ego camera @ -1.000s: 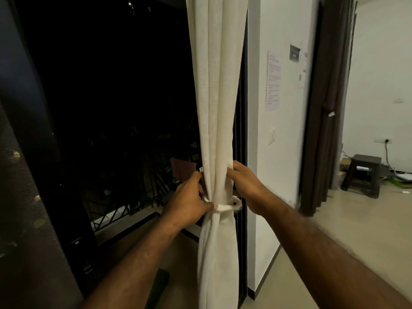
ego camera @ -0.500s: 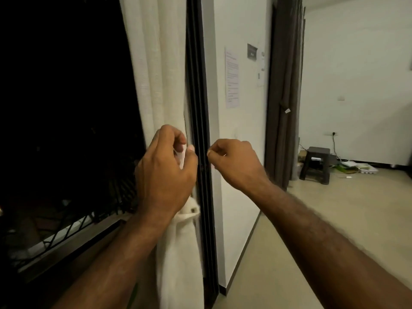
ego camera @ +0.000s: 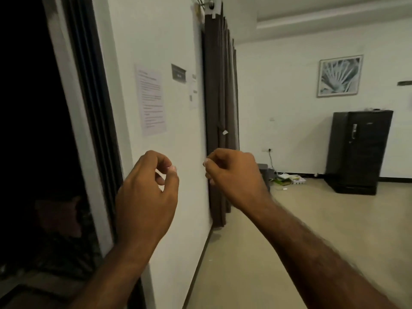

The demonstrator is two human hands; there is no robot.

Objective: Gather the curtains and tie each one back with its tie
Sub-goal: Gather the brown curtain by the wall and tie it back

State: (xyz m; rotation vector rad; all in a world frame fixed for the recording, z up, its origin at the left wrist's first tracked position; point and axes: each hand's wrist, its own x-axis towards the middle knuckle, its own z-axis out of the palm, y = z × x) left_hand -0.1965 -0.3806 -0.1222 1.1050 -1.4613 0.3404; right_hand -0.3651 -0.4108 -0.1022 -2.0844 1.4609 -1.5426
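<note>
Head view shows your left hand and right hand raised with fingers curled, gripping nothing, while the dark brown curtain hangs at twelve o'clock beyond your right hand.

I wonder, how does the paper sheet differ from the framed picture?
The sheet is unframed and carries lines of text; the picture is framed and shows a pale leaf pattern. The sheet hangs on the near wall, the picture on the far wall. Both hang on white walls.
</note>
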